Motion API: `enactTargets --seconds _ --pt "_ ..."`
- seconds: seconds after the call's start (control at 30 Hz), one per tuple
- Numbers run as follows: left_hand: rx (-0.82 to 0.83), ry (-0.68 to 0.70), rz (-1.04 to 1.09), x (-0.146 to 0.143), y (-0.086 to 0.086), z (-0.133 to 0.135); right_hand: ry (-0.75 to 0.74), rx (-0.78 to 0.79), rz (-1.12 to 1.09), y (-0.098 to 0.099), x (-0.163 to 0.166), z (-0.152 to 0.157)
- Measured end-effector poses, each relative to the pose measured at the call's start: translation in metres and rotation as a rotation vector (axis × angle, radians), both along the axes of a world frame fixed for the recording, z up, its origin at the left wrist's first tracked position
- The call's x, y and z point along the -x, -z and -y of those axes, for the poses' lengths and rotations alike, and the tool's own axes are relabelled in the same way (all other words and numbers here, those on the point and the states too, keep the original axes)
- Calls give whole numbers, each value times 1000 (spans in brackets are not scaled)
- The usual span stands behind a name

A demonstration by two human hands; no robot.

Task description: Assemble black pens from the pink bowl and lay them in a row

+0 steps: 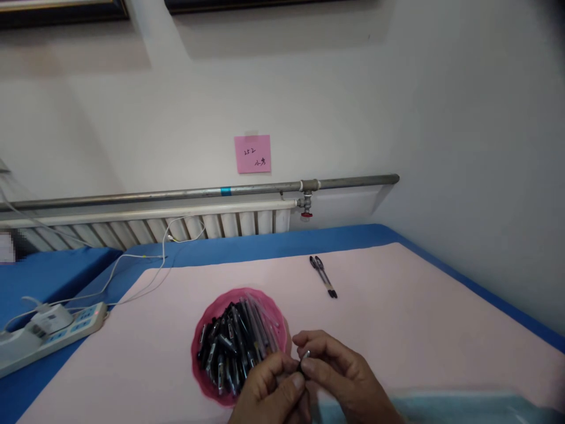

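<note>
left hand (276, 391) and right hand (338, 374) both pinched a tiny silver-tipped piece (305, 357), maybe a pen part, for control i'd say; scalloped pink bowl (216, 305) sat at 9-10 o'clock, handy.

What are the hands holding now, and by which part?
The left hand and right hand pinch a small dark piece by its dark part; its silvery end sticks out, the rest is hidden.

Two pens (324, 277) right of bowl (215, 306)
</note>
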State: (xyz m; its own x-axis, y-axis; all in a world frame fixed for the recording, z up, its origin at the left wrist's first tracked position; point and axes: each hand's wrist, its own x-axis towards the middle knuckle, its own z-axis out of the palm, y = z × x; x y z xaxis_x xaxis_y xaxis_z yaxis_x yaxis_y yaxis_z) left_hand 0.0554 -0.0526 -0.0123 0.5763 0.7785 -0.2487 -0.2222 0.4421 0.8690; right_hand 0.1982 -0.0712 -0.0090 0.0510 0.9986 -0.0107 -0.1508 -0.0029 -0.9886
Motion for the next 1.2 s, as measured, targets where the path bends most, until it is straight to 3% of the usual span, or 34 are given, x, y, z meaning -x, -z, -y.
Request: enactTargets --seconds 0.27,0.4,0.5,0.7,1.0,1.2 --pt "27 -12 6 -1 -4 1 -52 12 -6 -1 1 -1" --pt "39 -21 12 -1 -4 1 -97 102 -57 0 0 -2" --pt "56 -13 21 -1 -2 0 -96 51 -27 0 0 -3" --pt "231 -117 170 -2 1 -1 -189 106 -98 8 -1 -5" --pt "131 49 194 -3 1 -5 -160 86 -151 7 0 -7" --pt "178 -85 144 -11 6 -5 -182 171 -276 8 0 -6"
